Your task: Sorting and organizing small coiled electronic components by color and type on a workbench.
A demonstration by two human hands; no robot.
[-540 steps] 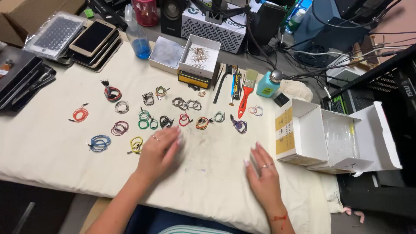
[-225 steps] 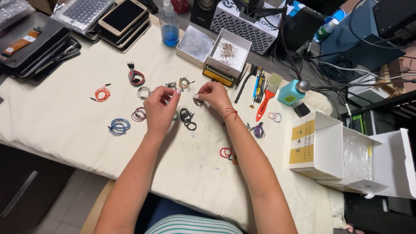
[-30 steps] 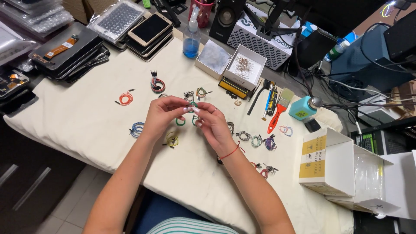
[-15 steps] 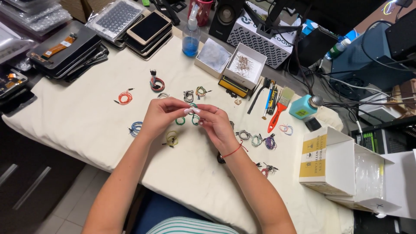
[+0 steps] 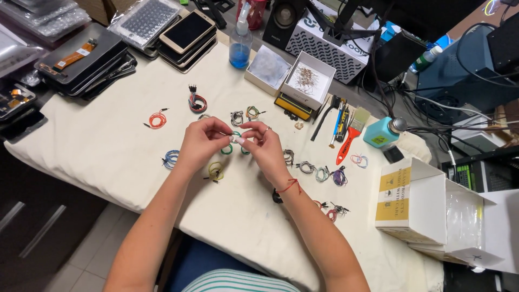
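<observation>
Pinching a small green coil of wire (image 5: 236,141) between them, both hands hovered just above the cream cloth-covered table (image 5: 97,146). The left hand (image 5: 201,141) had its fingertips closed on one side of the coil, and the right hand (image 5: 263,145), with a ring on one finger and a red string at the wrist, had its fingertips closed on the other side. The coil sat between the two hands, near the middle of the table, slightly raised off the cloth.

Around them lay many other little wire bundles: an orange one (image 5: 157,119) well to the left, a blue one (image 5: 171,158) beside the left forearm, a yellow-green one (image 5: 215,171) just below the left hand, a red-and-black bundle with pin ends (image 5: 197,102) farther up, and a purple one (image 5: 339,176) to the right. A red-handled brush (image 5: 348,141) lay past the right hand, next to a teal dispenser bottle (image 5: 381,133). Behind the hands stood a spray bottle of blue liquid (image 5: 240,41) and an open white box of small parts (image 5: 308,81). Phones and screens (image 5: 186,32) were stacked at the far left corner, and an open white cardboard box (image 5: 413,203) stood at the right edge.
</observation>
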